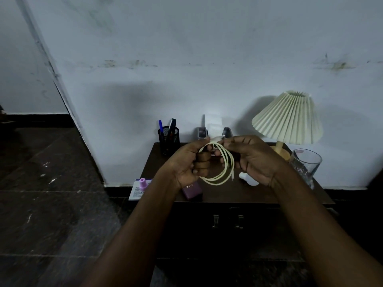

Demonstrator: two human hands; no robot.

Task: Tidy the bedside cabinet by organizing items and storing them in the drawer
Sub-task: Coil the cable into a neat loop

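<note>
Off to the outer side of the left hand (192,162) stands a pen pot (169,137), and just under its wrist lies a purple box (191,190). That hand is raised over the cabinet (259,193), palm turned inward. Its fingers are curled round one side of a coiled cream cable (228,160) and its thumb lies along the top.

The cable hangs between the two hands in a few loose loops, clear of the cabinet top. It looks light, limp and a little springy, so I'd expect the loops to spread the moment the grip slackens. The best hold is probably where the strands bunch together, not the dangling plug end.

The right hand (255,160) faces the left one, back toward me. Its thumb and forefinger pinch the top of the coil close to the left thumb, and the other fingers are bent behind the loops. Below its palm sits a small white bottle (247,179), and a glass (304,164) stands on its outer side. Both forearms reach forward and converge. Below the wrists, the front with its metal handles (216,221) looks closed.
</note>
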